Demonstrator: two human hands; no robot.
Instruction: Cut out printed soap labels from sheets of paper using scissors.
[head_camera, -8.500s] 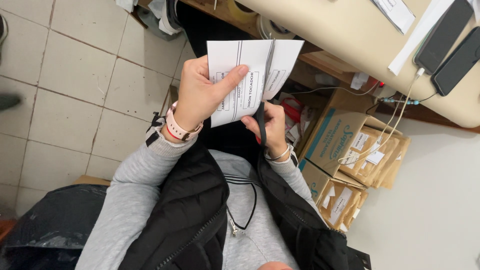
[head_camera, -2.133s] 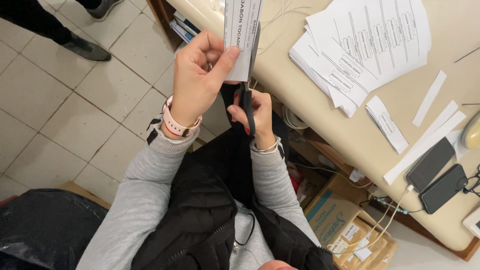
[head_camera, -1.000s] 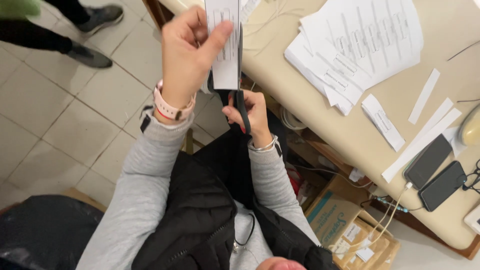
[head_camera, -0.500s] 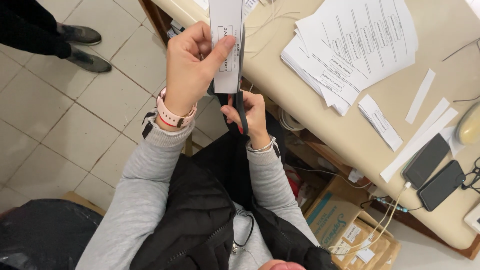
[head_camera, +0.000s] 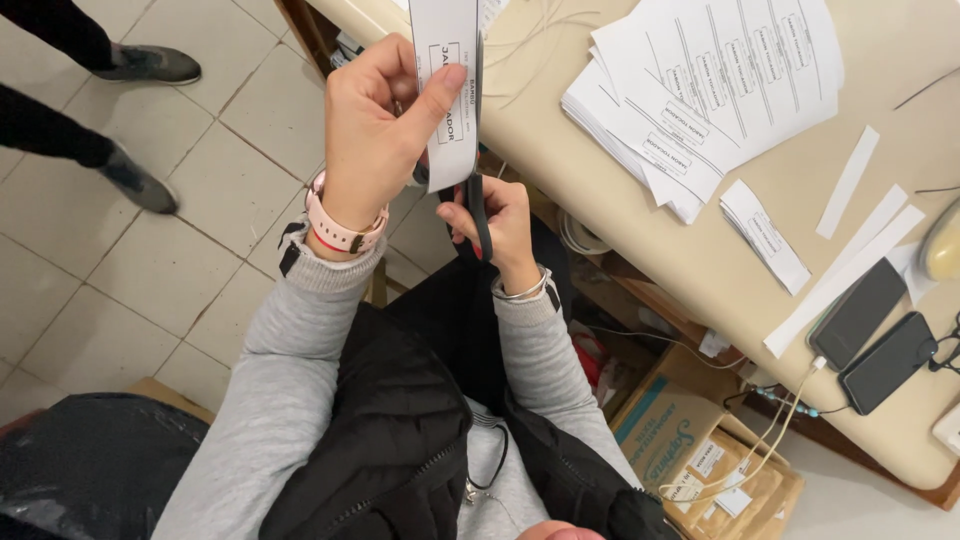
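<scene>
- The left hand is raised in front of the chest, closed around a narrow strip of white paper; the thumb presses on the printed face and the other fingers curl behind it.
- The strip stands nearly upright and runs past the top edge of the view, so its upper end is out of sight.
- The right hand sits just below and to the right of the left one, its fingers wrapped through the dark handles of a pair of scissors.
- The scissor blades point upward along the right edge of the strip; how far apart they stand cannot be told, since they show edge-on.
- A pink watch circles the left wrist, and a thin silver bracelet circles the right.
- Both arms wear grey sleeves under a black vest.
- On the beige tabletop to the right lies a fanned stack of printed sheets, with a small pile of cut labels beside it.
- Blank white offcuts lie further right, next to two dark phones with a cable attached.
- Cardboard boxes sit on the floor under the tabletop.
- Another person's dark shoes stand on the tiled floor at upper left.
</scene>
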